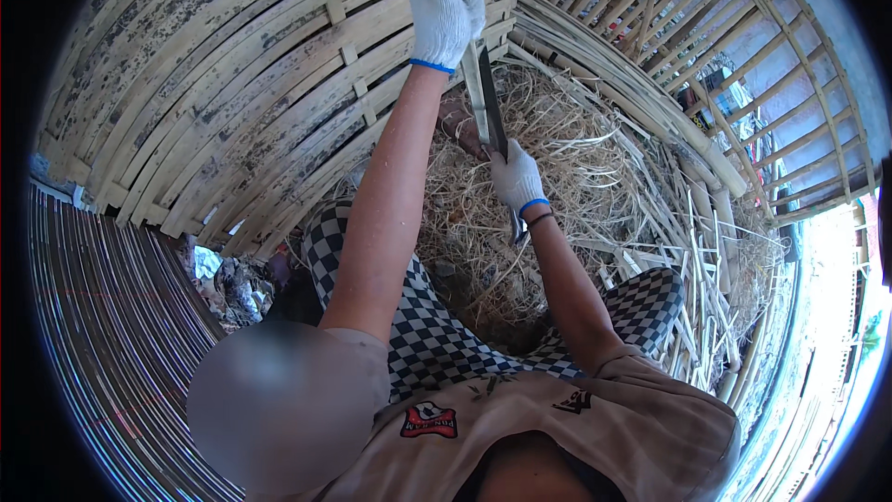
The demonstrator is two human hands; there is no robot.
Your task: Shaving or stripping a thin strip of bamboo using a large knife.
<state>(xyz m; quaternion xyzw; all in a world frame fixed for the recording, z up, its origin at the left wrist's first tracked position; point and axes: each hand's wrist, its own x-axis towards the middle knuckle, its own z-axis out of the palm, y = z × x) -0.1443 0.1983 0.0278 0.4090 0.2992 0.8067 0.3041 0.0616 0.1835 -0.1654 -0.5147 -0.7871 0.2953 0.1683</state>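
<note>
My left hand (447, 19), in a white knit glove with a blue cuff, is raised at the top of the head view. Its fingers are wrapped round a long, pale bamboo strip (476, 98) that runs down toward my other hand. My right hand (517, 178), gloved the same way, grips a long knife (493, 102) with its dark blade pointing up and away from me. Blade and strip lie close alongside each other; whether they touch I cannot tell. A reddish-brown block-like thing (462, 127) lies behind the strip's lower end.
Pale curled shavings (567, 149) cover the ground between and beyond my knees in checkered trousers. A woven bamboo wall (279, 74) curves along the left. Bamboo poles (641, 102) and a slatted lattice (790, 84) stand on the right, with loose strips (688, 270) below.
</note>
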